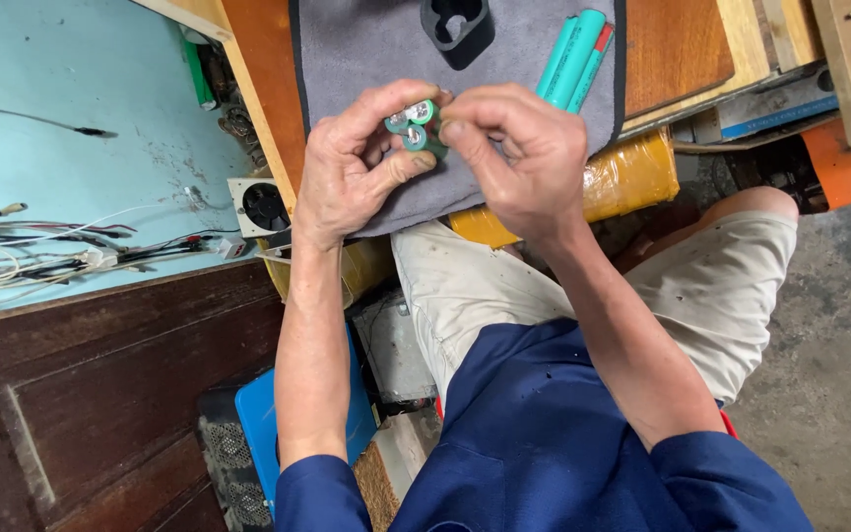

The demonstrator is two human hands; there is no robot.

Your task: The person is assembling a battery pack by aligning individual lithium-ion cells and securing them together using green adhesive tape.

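My left hand [352, 167] grips a small bundle of green cylindrical battery cells [416, 126], their metal ends facing up. My right hand [519, 153] pinches the same bundle from the right side with thumb and fingers. Both hands hover over a grey cloth mat [366, 49] spread on a wooden bench. Two or three loose teal battery cells [573, 57] lie on the mat behind my right hand. A black plastic cell holder [457, 30] sits at the mat's far edge.
A pale blue table [71, 148] at left carries tangled wires [41, 256] and probe leads. A small white fan [263, 205] sits beside the bench. A yellow wrapped block [632, 167] lies under the mat's edge. Dark wooden cabinet [100, 394] at lower left, concrete floor at right.
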